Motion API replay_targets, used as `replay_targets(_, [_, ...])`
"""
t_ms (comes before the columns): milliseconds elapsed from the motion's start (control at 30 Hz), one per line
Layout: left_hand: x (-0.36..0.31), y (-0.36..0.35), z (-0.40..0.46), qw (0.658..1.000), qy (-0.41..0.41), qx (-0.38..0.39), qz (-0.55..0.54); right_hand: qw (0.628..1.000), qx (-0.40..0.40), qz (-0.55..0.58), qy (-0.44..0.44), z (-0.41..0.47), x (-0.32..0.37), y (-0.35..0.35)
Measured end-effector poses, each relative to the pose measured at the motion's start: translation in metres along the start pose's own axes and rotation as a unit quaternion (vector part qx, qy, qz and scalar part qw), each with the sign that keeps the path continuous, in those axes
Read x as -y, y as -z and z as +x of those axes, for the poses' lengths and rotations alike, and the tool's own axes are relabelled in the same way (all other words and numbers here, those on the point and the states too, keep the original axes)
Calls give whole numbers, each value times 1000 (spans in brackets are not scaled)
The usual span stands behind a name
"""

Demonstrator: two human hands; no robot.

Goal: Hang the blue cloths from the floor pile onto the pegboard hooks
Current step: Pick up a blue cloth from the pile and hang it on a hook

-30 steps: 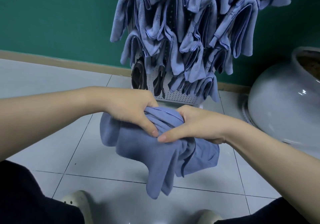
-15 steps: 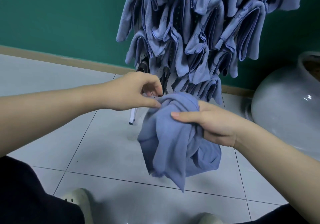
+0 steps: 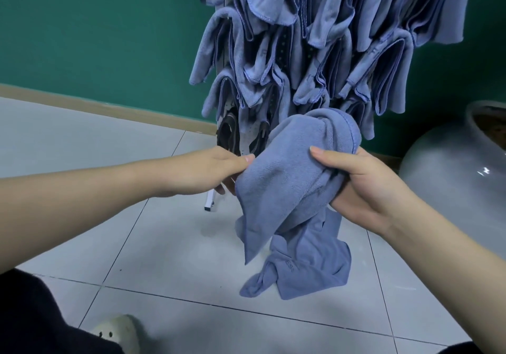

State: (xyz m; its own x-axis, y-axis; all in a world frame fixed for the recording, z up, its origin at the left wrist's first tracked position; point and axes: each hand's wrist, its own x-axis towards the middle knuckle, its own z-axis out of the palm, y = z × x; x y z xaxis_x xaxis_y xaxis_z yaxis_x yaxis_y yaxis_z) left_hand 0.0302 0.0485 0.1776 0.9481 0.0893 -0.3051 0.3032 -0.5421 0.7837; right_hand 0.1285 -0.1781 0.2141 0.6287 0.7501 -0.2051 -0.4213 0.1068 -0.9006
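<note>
I hold one blue cloth (image 3: 290, 178) up in front of the pegboard's lower end. My right hand (image 3: 364, 184) grips its bunched right side, thumb on the front. My left hand (image 3: 216, 170) pinches its left edge between thumb and fingers. A second blue cloth (image 3: 304, 268) lies crumpled on the floor tiles right below. The white pegboard (image 3: 253, 131) stands against the green wall, almost wholly covered by several hung blue cloths (image 3: 315, 47). Dark hooks (image 3: 228, 134) show bare at its lower left.
A big grey rounded pot (image 3: 460, 173) stands on the floor at the right. The pegboard's white leg (image 3: 210, 203) reaches the tiles below my left hand. My pale shoe (image 3: 120, 331) and dark trouser legs fill the bottom edge.
Both hands have lifted the cloth higher and nearer the pegboard. My left hand, apart from the cloth half a second ago, now pinches its left edge. The view has moved closer.
</note>
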Motion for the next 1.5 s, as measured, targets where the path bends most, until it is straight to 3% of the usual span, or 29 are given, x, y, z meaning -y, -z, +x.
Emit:
replay_targets(200, [-12, -7, 1, 977, 3, 67, -202, 1000, 3, 0, 6, -2, -1, 0])
replay_targets(500, [-17, -2, 1, 937, -65, 24, -342, 1000, -5, -5, 17, -4, 2, 5])
replay_targets(667, [-27, -2, -3, 920, -43, 22, -390, 1000, -11, -8, 24, -3, 1, 6])
replay_targets(833, [-29, 1, -5, 931, -42, -36, -360, 999, -19, -32, 31, -2, 1, 6])
replay_targets(1100, [-27, 19, -9, 936, -57, -139, -317, 950, -177, -234, 103, 10, -4, 25])
replay_targets(1267, [-26, 24, -9, 938, -49, -168, -301, 946, -173, -248, 116, 14, -6, 28])
replay_targets(1500, [-23, 29, -14, 953, -88, -172, -233, 913, -204, -310, 169, 18, -8, 32])
